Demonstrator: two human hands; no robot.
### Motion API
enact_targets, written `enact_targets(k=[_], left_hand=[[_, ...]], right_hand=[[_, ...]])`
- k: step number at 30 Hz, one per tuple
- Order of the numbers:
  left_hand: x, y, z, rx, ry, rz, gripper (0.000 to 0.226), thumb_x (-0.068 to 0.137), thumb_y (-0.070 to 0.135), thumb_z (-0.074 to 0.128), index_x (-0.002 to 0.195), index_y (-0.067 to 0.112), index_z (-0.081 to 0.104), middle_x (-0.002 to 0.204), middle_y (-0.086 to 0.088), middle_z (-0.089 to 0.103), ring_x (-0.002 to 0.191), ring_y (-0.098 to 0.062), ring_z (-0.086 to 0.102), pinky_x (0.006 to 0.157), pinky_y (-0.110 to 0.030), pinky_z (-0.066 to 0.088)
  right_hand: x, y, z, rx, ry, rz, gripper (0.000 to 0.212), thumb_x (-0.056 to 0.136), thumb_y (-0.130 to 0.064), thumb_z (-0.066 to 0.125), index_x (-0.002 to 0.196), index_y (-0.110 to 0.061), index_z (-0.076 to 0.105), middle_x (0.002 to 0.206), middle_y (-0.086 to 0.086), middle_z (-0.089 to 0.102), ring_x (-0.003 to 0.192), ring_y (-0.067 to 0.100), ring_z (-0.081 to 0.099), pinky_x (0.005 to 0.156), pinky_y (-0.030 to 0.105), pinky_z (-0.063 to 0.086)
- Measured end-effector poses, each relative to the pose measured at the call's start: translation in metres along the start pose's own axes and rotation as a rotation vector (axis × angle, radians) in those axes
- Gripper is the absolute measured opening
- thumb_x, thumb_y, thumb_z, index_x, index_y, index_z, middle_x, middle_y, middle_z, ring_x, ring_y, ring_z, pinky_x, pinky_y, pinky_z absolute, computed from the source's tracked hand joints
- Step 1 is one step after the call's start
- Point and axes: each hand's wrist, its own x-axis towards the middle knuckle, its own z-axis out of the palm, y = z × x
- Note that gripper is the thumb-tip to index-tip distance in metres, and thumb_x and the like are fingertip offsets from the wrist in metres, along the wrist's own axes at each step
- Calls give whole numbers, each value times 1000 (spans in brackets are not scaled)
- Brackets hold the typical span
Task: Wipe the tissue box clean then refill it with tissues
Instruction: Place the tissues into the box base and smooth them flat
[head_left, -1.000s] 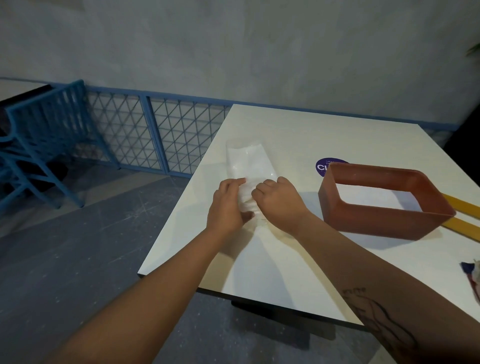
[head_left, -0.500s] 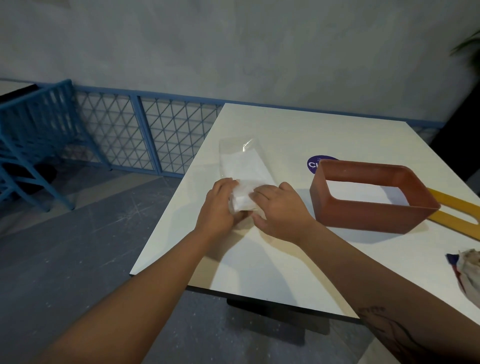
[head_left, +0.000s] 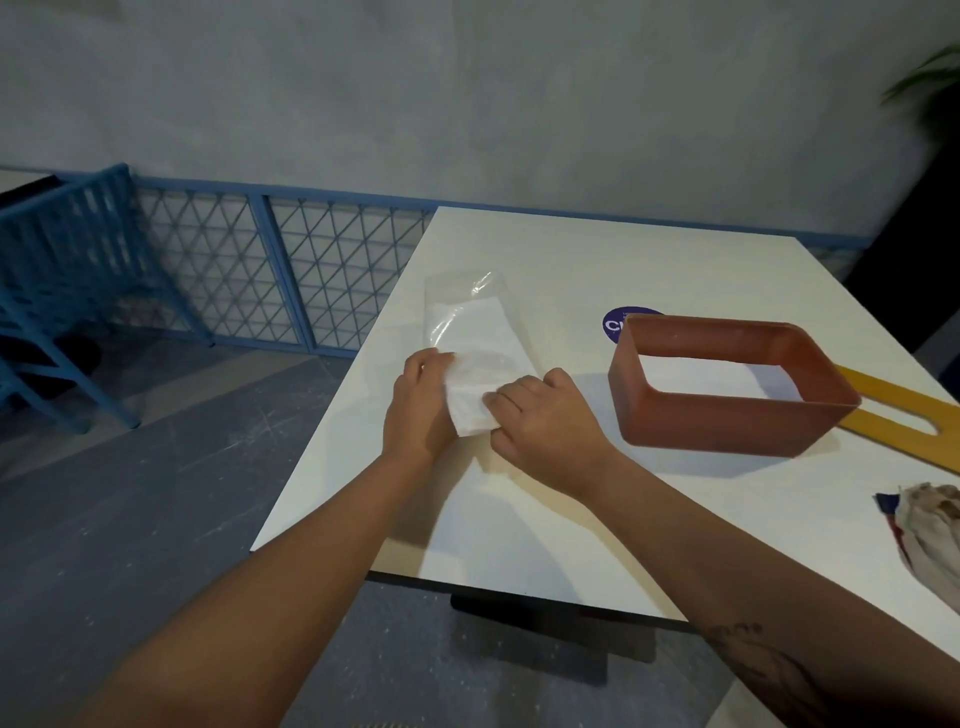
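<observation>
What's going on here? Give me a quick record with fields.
surface: white table
left hand: gripping near end of tissue pack
right hand: gripping same end
pack: clear wrapper, lying flat
tissue box: orange-brown, open, no tissues inside
yellow lid: flat beside box
cloth: crumpled, right edge

A white table (head_left: 597, 270) fills the middle of the frame. On it, a round purple sticker (head_left: 615, 321) lies right of centre. A blue lattice railing (head_left: 291, 270) runs along the grey wall at left, with a blue chair (head_left: 67, 270) at far left. The floor (head_left: 130, 493) is grey.
</observation>
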Motion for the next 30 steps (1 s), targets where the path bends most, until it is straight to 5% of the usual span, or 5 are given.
enact_targets(k=[8, 13, 21, 25, 30], left_hand=[[-7, 12, 4, -38, 56, 57, 70, 72, 38, 56, 135, 11, 41, 140, -11, 37, 119, -37, 43, 94, -40, 37], [-16, 41, 5, -84, 243, 35, 91, 72, 38, 74, 145, 16, 23, 152, -8, 24, 137, -26, 22, 111, -43, 18], [-38, 89, 15, 60, 361, 354, 63, 58, 68, 62, 106, 27, 51, 137, -13, 47, 123, -25, 34, 94, -42, 29], [-48, 114, 22, 81, 300, 360, 69, 55, 66, 64, 103, 17, 61, 135, -11, 47, 123, -31, 38, 95, -43, 27], [-59, 154, 32, -163, 59, 182, 59, 40, 60, 73, 83, 19, 62, 108, 18, 55, 95, -6, 45, 88, -26, 29]], right_hand=[[-8, 1, -41, 99, 137, 55, 20, 73, -14, 47, 76, -6, 65, 65, 6, 62, 58, 28, 57, 49, 34, 42], [-14, 10, -72, 72, 235, 104, 17, 69, -17, 53, 75, -9, 66, 64, 2, 61, 55, 22, 53, 60, 39, 36], [-49, 55, -127, 354, 321, 167, 26, 72, -17, 47, 79, -1, 65, 67, 7, 61, 58, 24, 55, 50, 32, 41], [-80, 84, -141, 537, 333, 306, 33, 75, -19, 47, 91, 3, 65, 75, 9, 64, 68, 20, 56, 58, 30, 45], [-122, 122, -147, 817, 300, 595, 24, 77, -18, 55, 98, -7, 62, 80, -4, 62, 75, 5, 55, 63, 18, 45]])
